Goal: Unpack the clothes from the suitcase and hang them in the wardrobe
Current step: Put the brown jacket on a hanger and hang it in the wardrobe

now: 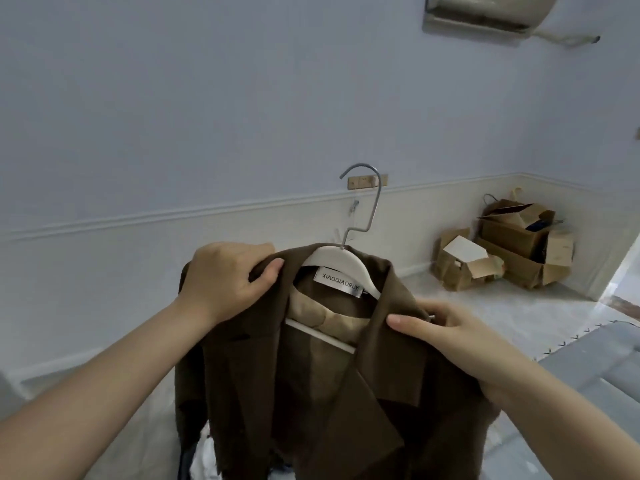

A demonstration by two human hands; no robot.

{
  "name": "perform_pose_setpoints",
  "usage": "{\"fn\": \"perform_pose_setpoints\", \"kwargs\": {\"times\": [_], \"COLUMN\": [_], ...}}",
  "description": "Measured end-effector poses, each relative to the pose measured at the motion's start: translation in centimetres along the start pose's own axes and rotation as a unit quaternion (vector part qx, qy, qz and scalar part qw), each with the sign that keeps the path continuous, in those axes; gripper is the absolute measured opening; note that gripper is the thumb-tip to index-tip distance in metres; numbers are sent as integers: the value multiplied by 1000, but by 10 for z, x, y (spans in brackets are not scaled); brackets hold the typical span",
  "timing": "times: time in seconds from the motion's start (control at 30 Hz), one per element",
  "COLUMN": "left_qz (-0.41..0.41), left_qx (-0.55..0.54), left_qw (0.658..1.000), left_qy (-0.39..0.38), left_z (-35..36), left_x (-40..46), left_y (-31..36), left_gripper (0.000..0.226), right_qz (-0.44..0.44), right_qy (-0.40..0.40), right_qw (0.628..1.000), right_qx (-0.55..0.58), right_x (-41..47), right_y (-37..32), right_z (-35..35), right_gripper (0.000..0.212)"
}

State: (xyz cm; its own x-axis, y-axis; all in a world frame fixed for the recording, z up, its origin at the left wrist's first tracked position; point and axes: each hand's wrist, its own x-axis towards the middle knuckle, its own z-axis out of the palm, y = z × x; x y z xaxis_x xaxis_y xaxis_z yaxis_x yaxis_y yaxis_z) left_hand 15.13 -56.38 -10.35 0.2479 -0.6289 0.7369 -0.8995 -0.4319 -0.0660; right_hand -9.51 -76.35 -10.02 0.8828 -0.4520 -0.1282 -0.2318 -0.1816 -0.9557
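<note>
Pale blue walls above a white dado panel enclose a room with a light covered floor; neither wardrobe nor suitcase is identifiable in view. The dark brown lapelled jacket (pixel 311 368) is held up at the centre of the frame, already draped over a white wooden hanger with a silver metal hook (pixel 341 258), its neck label facing the camera. The left hand (pixel 225 278) has its fingers and thumb closed on the jacket's left shoulder. The right hand (pixel 446 330) pinches the right shoulder fabric, thumb on top, just beside the hanger's end. The hook stands free, engaged on nothing. Along the far wall sit torn brown cardboard boxes (pixel 502 251), well apart from the jacket; a wall-mounted air conditioner (pixel 485 12) hangs above. Judged risks: the right shoulder may not be fully seated, so releasing either grip could let the jacket slide off; the hem hangs low and could snag on whatever lies beneath.
</note>
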Motion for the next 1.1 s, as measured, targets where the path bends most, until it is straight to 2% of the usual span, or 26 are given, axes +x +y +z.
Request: {"fn": "perform_pose_setpoints", "kwargs": {"times": [0.2, 0.47, 0.8, 0.87, 0.97, 1.1], "left_qz": [-76, -157, -244, -249, -262, -286], "left_qx": [67, 128, 213, 227, 240, 251], "left_qw": [994, 978, 946, 941, 934, 923], "left_qy": [-48, -58, -33, -23, -31, -49], "left_z": [-31, -91, -187, -203, -228, -256], "left_x": [-55, -130, -201, -209, -226, -249], "left_y": [-22, -79, -187, -199, -218, -239], "left_gripper": [41, 43, 55, 50, 44, 50], "right_qz": [-8, -24, -85, -105, -121, -127], "right_qy": [-104, -223, -304, -318, -346, -390], "right_qw": [995, 974, 948, 942, 930, 912], "right_qx": [-2, 0, -37, -35, -30, -29], "right_x": [24, 52, 90, 94, 101, 117], "right_y": [0, -18, -83, -93, -106, -124], "right_z": [36, 126, 283, 308, 349, 403], "right_gripper": [16, 16, 21, 25, 31, 27]}}
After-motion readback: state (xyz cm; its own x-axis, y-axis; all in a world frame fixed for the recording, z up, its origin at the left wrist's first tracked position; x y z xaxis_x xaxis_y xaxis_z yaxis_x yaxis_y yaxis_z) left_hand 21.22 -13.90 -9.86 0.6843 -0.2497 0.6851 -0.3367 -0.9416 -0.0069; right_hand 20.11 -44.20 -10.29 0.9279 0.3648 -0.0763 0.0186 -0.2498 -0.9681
